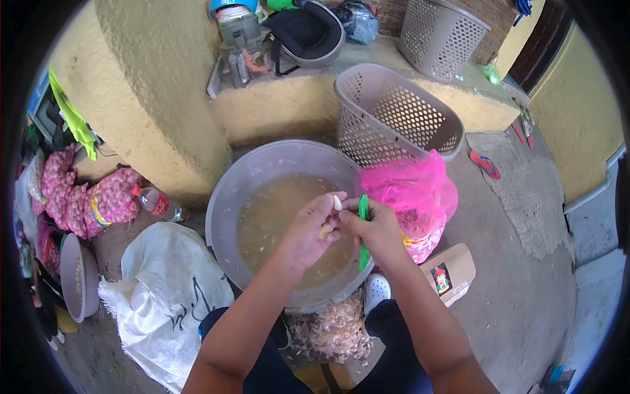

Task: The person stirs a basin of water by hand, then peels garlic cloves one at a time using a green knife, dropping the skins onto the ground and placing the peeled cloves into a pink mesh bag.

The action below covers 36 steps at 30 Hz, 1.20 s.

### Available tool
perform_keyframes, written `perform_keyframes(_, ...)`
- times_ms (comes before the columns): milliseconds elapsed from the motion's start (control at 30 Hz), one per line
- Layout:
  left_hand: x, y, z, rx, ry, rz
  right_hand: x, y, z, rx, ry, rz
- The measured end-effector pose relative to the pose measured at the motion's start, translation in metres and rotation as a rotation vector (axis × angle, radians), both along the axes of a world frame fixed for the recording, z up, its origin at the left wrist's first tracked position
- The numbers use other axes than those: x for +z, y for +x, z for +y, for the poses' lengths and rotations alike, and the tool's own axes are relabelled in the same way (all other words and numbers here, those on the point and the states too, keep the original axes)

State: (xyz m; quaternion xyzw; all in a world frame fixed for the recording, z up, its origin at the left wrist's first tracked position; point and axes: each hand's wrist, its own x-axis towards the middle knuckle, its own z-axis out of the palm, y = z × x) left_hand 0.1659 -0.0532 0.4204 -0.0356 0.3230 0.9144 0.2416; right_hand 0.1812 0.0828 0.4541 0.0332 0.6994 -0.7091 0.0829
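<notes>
Garlic clove (pixel 337 202) pinched at the left hand's (pixel 308 233) fingertips above the basin's (pixel 226 197) right edge, touching the green knife (pixel 363 230) gripped upright in the closed right hand (pixel 377 230) just beside it.

Around my one grey basin (pixel 226 190): two laundry baskets (pixel 394 118), one pink bag (pixel 413 190), one soda bottle (pixel 157 203), one white sack (pixel 170 282).

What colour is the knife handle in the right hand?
Green, seen in the head view: knife in the right hand.
</notes>
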Motion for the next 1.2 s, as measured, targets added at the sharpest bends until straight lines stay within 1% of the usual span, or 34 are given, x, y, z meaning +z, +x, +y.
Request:
perform_keyframes(67, -0.002, -0.001, 0.001, -0.022, -0.012, 0.023, -0.002, -0.001, 0.001, -0.016, -0.030, -0.024)
perform_keyframes(133, 0.005, -0.001, 0.001, -0.004, -0.101, 0.020, -0.003, -0.002, 0.002, -0.038, -0.071, -0.049)
perform_keyframes(167, 0.009, -0.001, 0.001, 0.006, -0.146, 0.018, -0.004, -0.002, 0.003, -0.066, 0.041, 0.009)
perform_keyframes(233, 0.013, -0.001, -0.001, 0.021, -0.353, 0.083, -0.009, -0.002, 0.005, -0.122, 0.267, 0.123)
perform_keyframes(333, 0.016, 0.000, 0.002, 0.061, -0.609, 0.156, -0.014, -0.003, 0.005, -0.187, 0.538, 0.414)
perform_keyframes(367, 0.016, 0.001, 0.003, 0.077, -0.686, 0.175, -0.013, -0.003, 0.004, -0.190, 0.532, 0.404)
perform_keyframes(467, 0.014, 0.000, -0.001, 0.051, -0.580, 0.123, -0.012, -0.002, 0.003, -0.192, 0.489, 0.347)
perform_keyframes(533, 0.013, 0.000, -0.002, 0.010, -0.555, 0.147, -0.014, -0.003, 0.005, -0.187, 0.431, 0.275)
perform_keyframes(567, 0.012, 0.000, -0.002, -0.012, -0.541, 0.159, -0.014, -0.004, 0.006, -0.180, 0.448, 0.264)
perform_keyframes(633, 0.014, 0.000, -0.002, -0.023, -0.556, 0.144, -0.012, -0.004, 0.007, -0.165, 0.481, 0.240)
perform_keyframes(733, 0.022, 0.000, -0.004, -0.074, -0.606, 0.137, -0.002, -0.004, 0.009, -0.128, 0.354, 0.171)
perform_keyframes(767, 0.024, -0.001, -0.005, -0.097, -0.626, 0.138, -0.004, -0.005, 0.010, -0.125, 0.369, 0.180)
perform_keyframes(867, 0.022, -0.003, -0.009, -0.171, -0.736, 0.257, -0.008, -0.006, 0.014, -0.124, 0.382, 0.204)
perform_keyframes(967, 0.018, -0.003, -0.008, -0.161, -0.729, 0.387, -0.007, -0.007, 0.015, -0.130, 0.347, 0.219)
perform_keyframes(1033, 0.020, -0.003, -0.008, -0.197, -0.775, 0.411, -0.009, -0.008, 0.016, -0.120, 0.343, 0.234)
perform_keyframes(1167, 0.022, 0.000, -0.007, -0.266, -0.929, 0.496, -0.005, -0.012, 0.018, -0.161, 0.181, 0.064)
perform_keyframes(1200, 0.022, 0.000, -0.007, -0.250, -0.890, 0.439, -0.001, -0.012, 0.021, -0.160, 0.130, -0.001)
